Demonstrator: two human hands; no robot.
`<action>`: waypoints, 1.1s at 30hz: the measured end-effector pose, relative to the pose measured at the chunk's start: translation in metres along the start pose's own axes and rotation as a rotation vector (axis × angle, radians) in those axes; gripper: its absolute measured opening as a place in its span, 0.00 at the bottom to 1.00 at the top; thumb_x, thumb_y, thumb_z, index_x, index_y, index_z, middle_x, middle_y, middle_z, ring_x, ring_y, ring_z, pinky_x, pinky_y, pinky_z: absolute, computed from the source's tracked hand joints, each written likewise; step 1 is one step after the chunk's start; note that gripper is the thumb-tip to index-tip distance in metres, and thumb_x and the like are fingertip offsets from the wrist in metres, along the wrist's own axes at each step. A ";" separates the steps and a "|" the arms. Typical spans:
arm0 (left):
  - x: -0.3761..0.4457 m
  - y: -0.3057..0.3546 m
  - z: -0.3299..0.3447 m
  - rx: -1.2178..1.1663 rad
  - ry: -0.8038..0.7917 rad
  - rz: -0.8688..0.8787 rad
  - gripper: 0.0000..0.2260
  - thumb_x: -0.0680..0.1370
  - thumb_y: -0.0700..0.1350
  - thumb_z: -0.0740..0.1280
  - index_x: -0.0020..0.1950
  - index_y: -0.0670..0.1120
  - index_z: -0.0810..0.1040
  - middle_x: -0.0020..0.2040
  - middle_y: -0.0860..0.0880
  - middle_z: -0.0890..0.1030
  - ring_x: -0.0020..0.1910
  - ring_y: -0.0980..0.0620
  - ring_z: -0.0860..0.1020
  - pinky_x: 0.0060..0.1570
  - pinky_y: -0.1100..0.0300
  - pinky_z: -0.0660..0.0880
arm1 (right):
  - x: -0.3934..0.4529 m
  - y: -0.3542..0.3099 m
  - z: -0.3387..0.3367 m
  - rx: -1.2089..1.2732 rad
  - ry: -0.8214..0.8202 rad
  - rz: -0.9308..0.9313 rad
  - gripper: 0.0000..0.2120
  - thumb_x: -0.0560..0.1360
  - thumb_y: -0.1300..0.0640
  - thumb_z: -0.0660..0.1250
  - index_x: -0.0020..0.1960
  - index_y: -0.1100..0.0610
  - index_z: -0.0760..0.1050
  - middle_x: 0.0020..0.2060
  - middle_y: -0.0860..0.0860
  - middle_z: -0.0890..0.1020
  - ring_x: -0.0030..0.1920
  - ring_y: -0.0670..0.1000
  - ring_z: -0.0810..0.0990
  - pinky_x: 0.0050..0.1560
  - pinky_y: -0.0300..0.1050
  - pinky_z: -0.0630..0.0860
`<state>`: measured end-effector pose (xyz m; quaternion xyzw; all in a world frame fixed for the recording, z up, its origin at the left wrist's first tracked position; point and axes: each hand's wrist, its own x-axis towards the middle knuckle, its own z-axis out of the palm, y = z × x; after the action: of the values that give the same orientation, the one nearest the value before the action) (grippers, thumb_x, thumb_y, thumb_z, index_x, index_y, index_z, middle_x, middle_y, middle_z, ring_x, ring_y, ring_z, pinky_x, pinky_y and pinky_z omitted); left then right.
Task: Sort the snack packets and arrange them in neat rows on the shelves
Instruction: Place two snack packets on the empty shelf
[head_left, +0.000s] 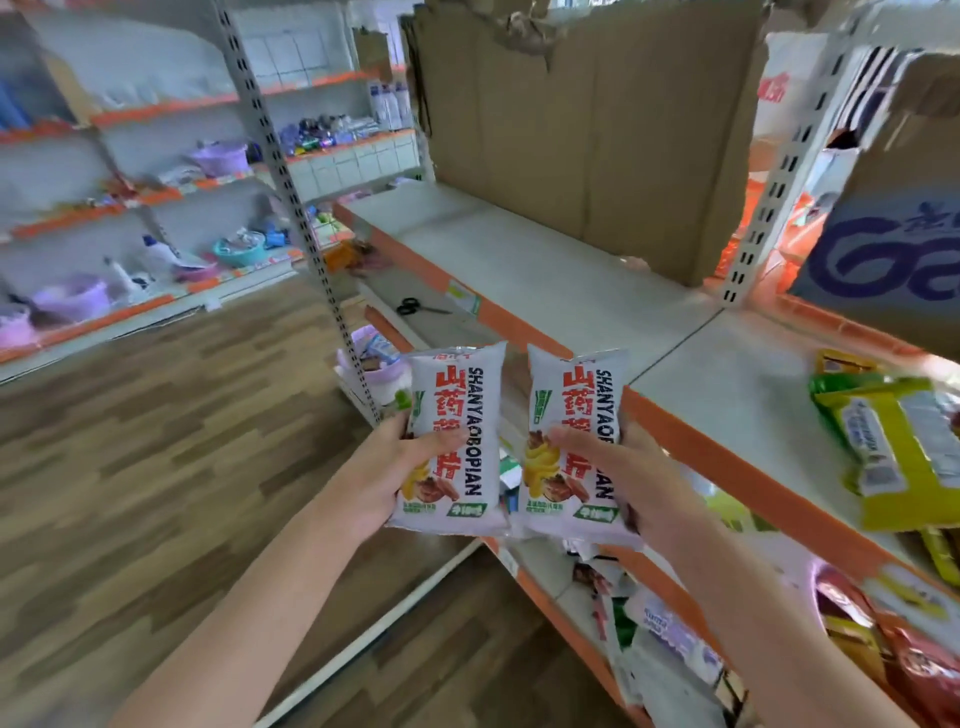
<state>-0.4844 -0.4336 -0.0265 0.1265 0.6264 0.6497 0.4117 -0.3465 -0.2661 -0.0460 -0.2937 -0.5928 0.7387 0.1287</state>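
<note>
- Head view: the left hand grips one white packet, and the right hand grips its twin, thumbs clamped across the fronts.
- Risk: glossy film may slip, or both may land crooked on the bare shelf beyond the grips.
- Packets look puffy, upright and identical, with red lettering.

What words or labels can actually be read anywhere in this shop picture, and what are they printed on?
"SHANYAOBOPIAN": down the white packet gripped by the left hand.
"SHANYAO...PIAN": same word on the matching packet in the right hand, whose thumb hides the middle letters.
Large red characters on both packets: too stylised to read with certainty.
Yellow packets on the shelf: print blurred.
Blue lettering on the cardboard box: cut off, unreadable.
</note>
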 end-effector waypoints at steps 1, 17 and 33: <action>0.002 0.002 -0.011 -0.017 0.012 0.000 0.21 0.65 0.39 0.72 0.58 0.41 0.76 0.48 0.42 0.84 0.43 0.44 0.84 0.38 0.53 0.81 | 0.006 0.000 0.010 -0.003 -0.008 0.013 0.19 0.68 0.57 0.74 0.57 0.55 0.75 0.45 0.53 0.85 0.43 0.55 0.85 0.48 0.53 0.80; 0.119 0.081 -0.131 -0.140 0.159 0.053 0.15 0.66 0.39 0.71 0.52 0.44 0.77 0.46 0.42 0.84 0.42 0.44 0.84 0.43 0.51 0.81 | 0.192 -0.067 0.127 -0.049 -0.181 -0.018 0.12 0.69 0.64 0.72 0.48 0.54 0.74 0.38 0.50 0.86 0.39 0.52 0.85 0.40 0.47 0.80; 0.246 0.162 -0.269 -0.125 0.050 0.035 0.24 0.65 0.39 0.72 0.60 0.42 0.74 0.51 0.40 0.83 0.46 0.42 0.83 0.41 0.50 0.81 | 0.337 -0.099 0.250 -0.030 -0.164 -0.022 0.19 0.66 0.63 0.75 0.53 0.52 0.73 0.41 0.49 0.86 0.41 0.52 0.85 0.42 0.50 0.80</action>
<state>-0.8830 -0.4333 -0.0138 0.0951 0.5923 0.6978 0.3913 -0.7760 -0.2585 -0.0150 -0.2278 -0.6156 0.7498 0.0834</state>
